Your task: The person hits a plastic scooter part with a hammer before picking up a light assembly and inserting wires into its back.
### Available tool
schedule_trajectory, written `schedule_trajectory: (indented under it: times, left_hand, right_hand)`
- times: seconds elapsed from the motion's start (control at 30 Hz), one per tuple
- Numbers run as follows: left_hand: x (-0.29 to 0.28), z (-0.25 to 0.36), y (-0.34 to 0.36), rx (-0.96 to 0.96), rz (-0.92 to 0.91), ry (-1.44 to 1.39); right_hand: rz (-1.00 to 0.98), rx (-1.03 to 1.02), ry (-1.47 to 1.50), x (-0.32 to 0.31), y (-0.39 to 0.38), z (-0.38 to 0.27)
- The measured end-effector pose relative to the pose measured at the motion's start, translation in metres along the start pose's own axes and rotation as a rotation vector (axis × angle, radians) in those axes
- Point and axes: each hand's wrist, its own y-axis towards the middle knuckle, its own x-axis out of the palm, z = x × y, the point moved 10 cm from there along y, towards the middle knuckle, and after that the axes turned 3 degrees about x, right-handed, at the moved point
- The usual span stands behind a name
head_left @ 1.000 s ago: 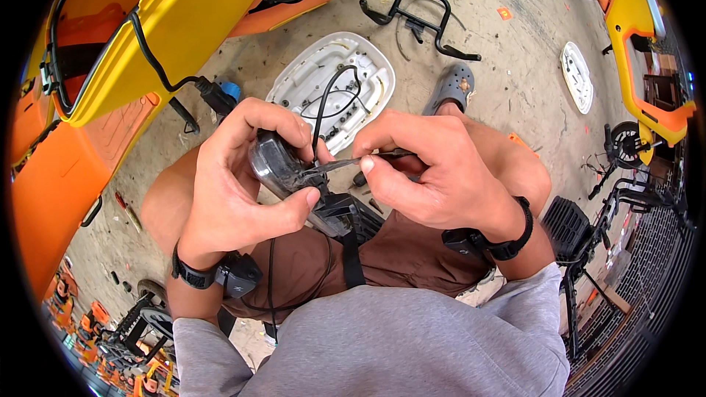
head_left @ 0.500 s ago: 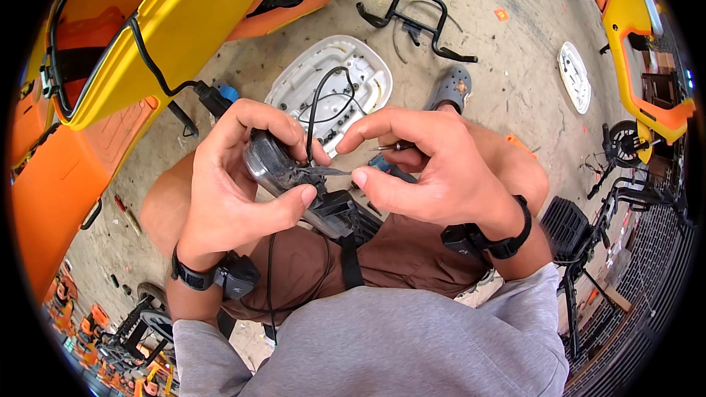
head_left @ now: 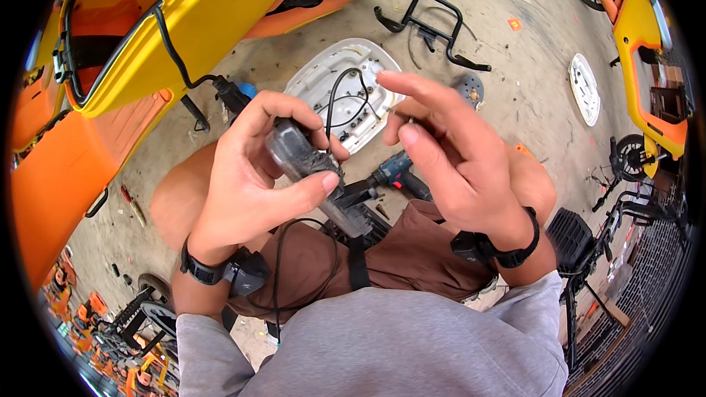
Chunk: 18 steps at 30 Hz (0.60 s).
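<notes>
My left hand is closed around a dark, rounded plastic housing, its thumb along the near side. A black cable loops up from it past the fingertips. Just to the right, my right hand is raised and apart from the housing, its index finger stretched out and the others curled in. A slim metal tool shows faintly by its curled fingers, mostly hidden and blurred. Below the hands, a blue and black cordless drill lies between my knees.
A white plastic shell holding several small screws lies ahead on the concrete floor. Beyond it is a black tubular frame. Yellow and orange scooter body panels crowd the left; another scooter and a white panel are at right.
My right hand has moved up and away from the housing, letting go of the thin dark strip it pinched there. My left hand still holds the housing. The drill shows more now.
</notes>
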Motion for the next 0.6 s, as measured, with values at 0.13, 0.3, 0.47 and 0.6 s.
schedule_trajectory:
  times: [0.13,0.3,0.47,0.6]
  left_hand:
    - [-0.004,0.001,0.001,0.013,0.025,0.175]
    - [-0.003,-0.008,0.000,-0.028,0.045,0.160]
    - [0.003,-0.011,0.001,-0.038,0.023,0.185]
    - [0.005,-0.005,0.000,0.001,-0.028,0.197]
  right_hand:
    - [-0.042,-0.110,0.068,0.009,-0.006,-0.003]
    - [-0.075,-0.099,-0.064,0.018,-0.004,-0.001]
    - [-0.023,-0.101,-0.158,0.023,-0.002,0.000]
    - [-0.040,0.017,-0.091,0.018,0.000,0.016]
